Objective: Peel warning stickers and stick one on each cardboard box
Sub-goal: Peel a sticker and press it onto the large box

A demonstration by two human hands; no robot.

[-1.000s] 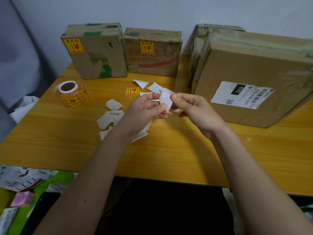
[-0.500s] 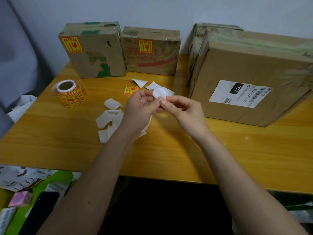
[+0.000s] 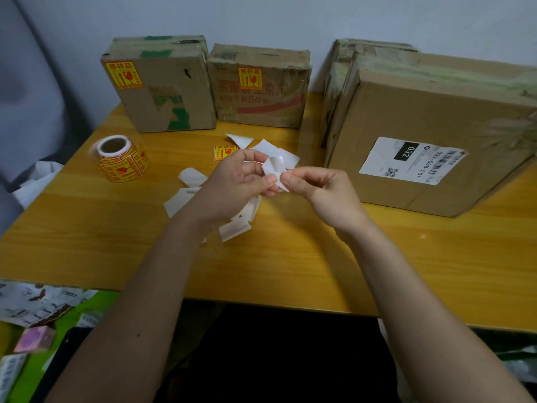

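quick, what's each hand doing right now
Left hand: pinching the white sticker piece between thumb and fingers.
Right hand: pinching the same white sticker piece from the other side.

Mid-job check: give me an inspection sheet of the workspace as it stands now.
Surface: wooden table, no damage seen.
Job's things: sticker roll upright at left; left box and middle box each carry a warning sticker; large box shows only a shipping label; loose sticker flat on the table.
Clutter: white backing scraps scattered under and behind the hands.
Grip: left hand and right hand both pinch one white backing piece.
Cables: nothing seen.
Surroundings: pale wall behind; papers below the table at left.
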